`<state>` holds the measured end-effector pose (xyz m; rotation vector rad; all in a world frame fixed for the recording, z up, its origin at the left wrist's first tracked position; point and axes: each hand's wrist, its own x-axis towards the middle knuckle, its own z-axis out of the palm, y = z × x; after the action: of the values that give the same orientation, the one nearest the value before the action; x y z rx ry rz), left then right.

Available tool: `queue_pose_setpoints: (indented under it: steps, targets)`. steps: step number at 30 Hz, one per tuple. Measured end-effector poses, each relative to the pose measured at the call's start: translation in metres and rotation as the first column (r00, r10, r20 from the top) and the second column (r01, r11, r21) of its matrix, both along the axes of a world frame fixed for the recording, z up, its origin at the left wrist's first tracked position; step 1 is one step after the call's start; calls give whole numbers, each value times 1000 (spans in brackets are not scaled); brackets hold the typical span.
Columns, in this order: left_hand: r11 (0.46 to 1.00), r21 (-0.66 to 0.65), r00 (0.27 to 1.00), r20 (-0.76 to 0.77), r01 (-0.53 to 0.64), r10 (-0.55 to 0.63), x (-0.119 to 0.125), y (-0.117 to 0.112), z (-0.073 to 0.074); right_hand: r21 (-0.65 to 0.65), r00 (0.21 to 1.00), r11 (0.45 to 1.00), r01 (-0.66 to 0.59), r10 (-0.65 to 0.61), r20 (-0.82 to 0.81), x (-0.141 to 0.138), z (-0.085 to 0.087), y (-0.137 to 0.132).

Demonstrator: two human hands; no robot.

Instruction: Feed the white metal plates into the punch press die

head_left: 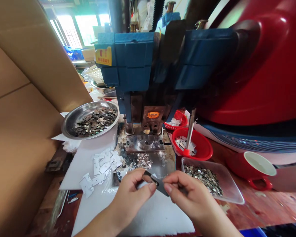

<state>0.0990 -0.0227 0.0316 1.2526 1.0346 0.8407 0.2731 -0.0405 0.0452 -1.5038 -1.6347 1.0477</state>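
My left hand point(134, 192) pinches the dark end of a small flat metal plate point(163, 188). My right hand point(187, 194) grips the opposite, greyer end between thumb and fingers. The plate is tilted between both hands, above the white sheet point(148, 217); a hole or slot shows near its dark end. Beyond my hands is the steel die block point(146, 143) of a blue press point(128, 62). In front of the die lies a pile of small shiny round metal bits point(143, 160). White flat plates point(106, 164) are heaped left of my hands.
A steel bowl point(66, 126) of dark metal pieces stands left, beside cardboard point(22, 131). To the right are a red bowl point(206, 149) of white plates, a clear tray point(233, 191) of metal bits and a red mug point(241, 168). A large red wheel point(266, 65) looms upper right.
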Motion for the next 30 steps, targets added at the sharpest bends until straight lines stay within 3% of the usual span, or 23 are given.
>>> queue_pose_setpoints:
  steps: [7,12,16,24,30]
  targets:
    - [983,183,996,-89,13,3,-5,-2,3,278,985,958,-70,22,170,1,8,-2]
    - [915,400,984,-177,43,31,-10,-3,5,411,969,902,-132,30,246,3,10,-1]
    - [877,479,981,-183,26,71,-12,-5,5,482,965,863,-149,21,261,2,11,-3]
    - [841,541,983,-168,25,79,-13,-4,6,528,958,829,-187,36,284,3,8,-2]
    - [867,497,978,-190,23,83,-13,-4,5,444,962,882,-157,35,271,3,6,-3]
